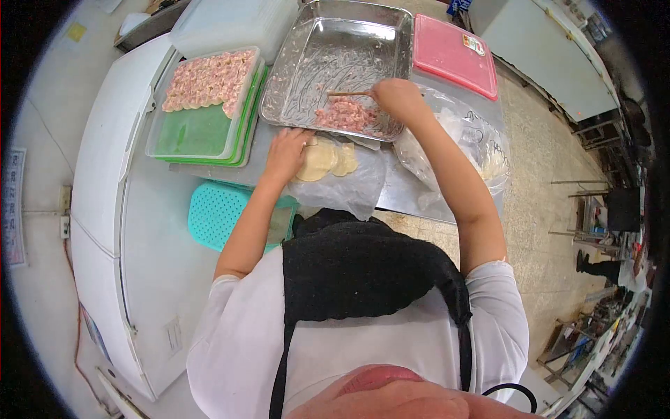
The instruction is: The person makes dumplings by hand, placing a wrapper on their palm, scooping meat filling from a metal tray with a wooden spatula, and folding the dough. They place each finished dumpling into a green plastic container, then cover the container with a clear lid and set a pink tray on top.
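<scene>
The outstretched right hand (399, 100) pinches a thin brown wooden stick (347, 93) over pink minced meat (346, 116) inside a shiny rectangular metal tray (307, 78); the left hand (287, 151) reaches palm-down at round pale-yellow dough sheets (318, 159); whether its fingers are pinching one, I cannot tell.

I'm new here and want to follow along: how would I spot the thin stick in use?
Find the large shiny metal tray. Beside the loose pink meat inside it is the right hand. The stick juts left from the hand: the slim, straight, brown thing, unlike the lumpy meat.
</scene>
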`<action>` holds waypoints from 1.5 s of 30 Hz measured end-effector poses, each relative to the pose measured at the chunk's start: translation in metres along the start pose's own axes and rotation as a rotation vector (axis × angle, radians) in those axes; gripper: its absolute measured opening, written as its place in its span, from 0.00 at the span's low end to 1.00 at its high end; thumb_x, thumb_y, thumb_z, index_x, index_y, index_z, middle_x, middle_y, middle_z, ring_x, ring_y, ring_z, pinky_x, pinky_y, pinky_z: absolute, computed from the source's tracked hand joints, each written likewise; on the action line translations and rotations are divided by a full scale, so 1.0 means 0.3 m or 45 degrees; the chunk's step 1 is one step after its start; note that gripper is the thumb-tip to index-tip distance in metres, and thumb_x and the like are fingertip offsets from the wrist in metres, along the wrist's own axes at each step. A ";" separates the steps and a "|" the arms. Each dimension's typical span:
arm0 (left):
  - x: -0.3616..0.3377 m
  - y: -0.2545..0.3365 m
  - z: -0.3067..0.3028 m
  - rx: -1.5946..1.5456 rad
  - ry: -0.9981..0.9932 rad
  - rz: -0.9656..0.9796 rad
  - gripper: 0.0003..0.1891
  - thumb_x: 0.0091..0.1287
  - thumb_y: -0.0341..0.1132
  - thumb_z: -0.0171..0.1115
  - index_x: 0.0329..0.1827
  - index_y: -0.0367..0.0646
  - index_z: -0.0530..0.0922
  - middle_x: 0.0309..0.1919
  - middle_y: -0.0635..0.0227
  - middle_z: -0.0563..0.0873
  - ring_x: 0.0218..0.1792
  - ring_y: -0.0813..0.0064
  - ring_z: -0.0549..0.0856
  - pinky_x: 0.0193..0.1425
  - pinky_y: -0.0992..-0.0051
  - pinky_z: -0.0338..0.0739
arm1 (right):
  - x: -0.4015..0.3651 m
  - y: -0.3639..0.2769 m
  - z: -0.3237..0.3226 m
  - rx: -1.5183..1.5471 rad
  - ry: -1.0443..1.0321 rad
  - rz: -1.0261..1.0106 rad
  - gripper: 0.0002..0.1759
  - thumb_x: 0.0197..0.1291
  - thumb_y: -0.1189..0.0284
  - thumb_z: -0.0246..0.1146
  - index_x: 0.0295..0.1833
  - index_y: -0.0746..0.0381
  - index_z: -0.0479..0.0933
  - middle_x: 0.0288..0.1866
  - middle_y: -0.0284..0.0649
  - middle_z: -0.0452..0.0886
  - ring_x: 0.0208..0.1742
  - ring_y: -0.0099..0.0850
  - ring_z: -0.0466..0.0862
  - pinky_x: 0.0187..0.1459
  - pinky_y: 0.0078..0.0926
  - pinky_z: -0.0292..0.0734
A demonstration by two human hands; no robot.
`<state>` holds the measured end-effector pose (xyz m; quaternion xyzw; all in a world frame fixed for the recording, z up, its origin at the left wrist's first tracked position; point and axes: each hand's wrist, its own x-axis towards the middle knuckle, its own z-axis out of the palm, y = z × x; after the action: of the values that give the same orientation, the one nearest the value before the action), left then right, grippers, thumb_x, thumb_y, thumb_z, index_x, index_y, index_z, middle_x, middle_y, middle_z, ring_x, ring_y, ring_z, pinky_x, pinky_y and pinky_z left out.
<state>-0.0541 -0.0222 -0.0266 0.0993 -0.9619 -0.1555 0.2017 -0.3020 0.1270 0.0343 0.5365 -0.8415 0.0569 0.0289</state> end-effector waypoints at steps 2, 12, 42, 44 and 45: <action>-0.011 -0.006 0.017 0.231 0.067 0.044 0.07 0.60 0.33 0.61 0.39 0.44 0.82 0.38 0.65 0.83 0.43 0.62 0.80 0.51 0.63 0.72 | 0.020 -0.010 0.029 -0.023 0.002 -0.065 0.20 0.64 0.57 0.55 0.32 0.62 0.82 0.32 0.48 0.83 0.38 0.47 0.83 0.37 0.45 0.77; 0.010 0.072 -0.041 -0.154 0.058 0.049 0.08 0.63 0.35 0.60 0.39 0.41 0.82 0.43 0.62 0.84 0.46 0.57 0.79 0.54 0.62 0.71 | -0.034 -0.056 0.061 -0.067 0.184 -0.272 0.07 0.49 0.73 0.59 0.26 0.61 0.82 0.26 0.47 0.83 0.30 0.41 0.86 0.30 0.38 0.80; 0.058 -0.146 -0.098 -0.752 -0.272 0.378 0.09 0.63 0.32 0.59 0.43 0.40 0.82 0.45 0.62 0.84 0.49 0.61 0.80 0.58 0.64 0.70 | -0.073 -0.165 -0.116 0.342 -0.104 0.120 0.22 0.65 0.55 0.55 0.33 0.62 0.82 0.31 0.50 0.82 0.35 0.49 0.83 0.37 0.44 0.77; 0.065 -0.142 -0.108 -0.738 -0.275 0.379 0.08 0.63 0.32 0.61 0.41 0.40 0.82 0.43 0.63 0.85 0.48 0.61 0.81 0.55 0.64 0.72 | -0.066 -0.163 -0.155 -0.139 -0.189 0.056 0.22 0.65 0.55 0.53 0.34 0.61 0.83 0.32 0.50 0.83 0.35 0.48 0.83 0.38 0.43 0.78; 0.072 -0.143 -0.107 -0.750 -0.265 0.359 0.07 0.62 0.32 0.62 0.40 0.41 0.82 0.41 0.63 0.85 0.46 0.61 0.81 0.53 0.65 0.73 | -0.067 -0.175 -0.125 -0.143 -0.190 0.057 0.22 0.65 0.55 0.53 0.34 0.61 0.83 0.32 0.50 0.83 0.35 0.48 0.83 0.38 0.43 0.78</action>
<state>-0.0547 -0.0759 -0.0055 -0.1135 -0.8953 -0.4066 0.1420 -0.2464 0.1280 0.0726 0.5177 -0.8550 -0.0298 -0.0050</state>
